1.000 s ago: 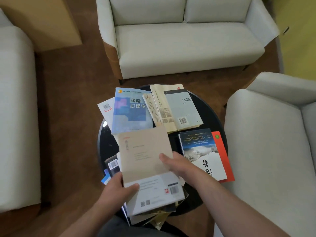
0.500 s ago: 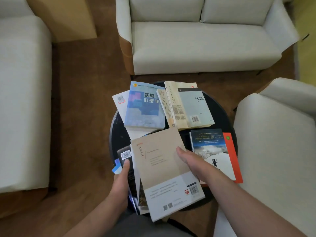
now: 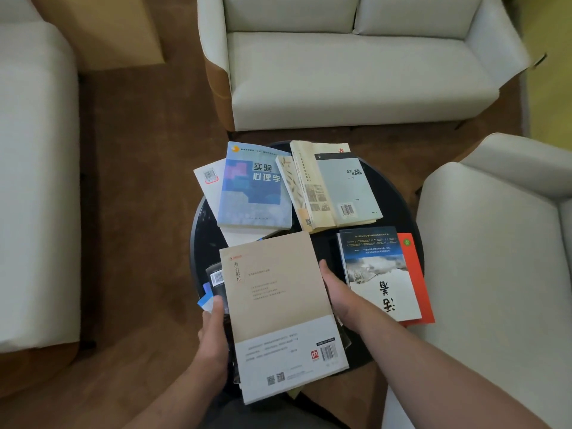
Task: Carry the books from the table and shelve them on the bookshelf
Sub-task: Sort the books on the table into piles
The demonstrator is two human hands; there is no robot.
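A round black table (image 3: 402, 199) carries several books. Nearest me is a stack topped by a beige and white book (image 3: 278, 305). My left hand (image 3: 213, 335) grips the stack's left side, against darker books underneath. My right hand (image 3: 337, 292) holds its right edge, thumb on the cover. Farther back lie a blue book (image 3: 253, 193) on a white one, and a grey book (image 3: 346, 187) on cream ones. At the right a book with a mountain photo (image 3: 377, 274) rests on a red one (image 3: 414, 274). No bookshelf is in view.
A white sofa (image 3: 356, 72) stands behind the table. A white armchair (image 3: 495, 258) is close on the right and another white seat (image 3: 34, 181) on the left. A tan box (image 3: 114, 29) sits at the back left. Brown carpet lies between them.
My left hand slid off the top cover to the stack's left side. My right hand stayed on the right edge. The view has shifted, so the table sits farther right.
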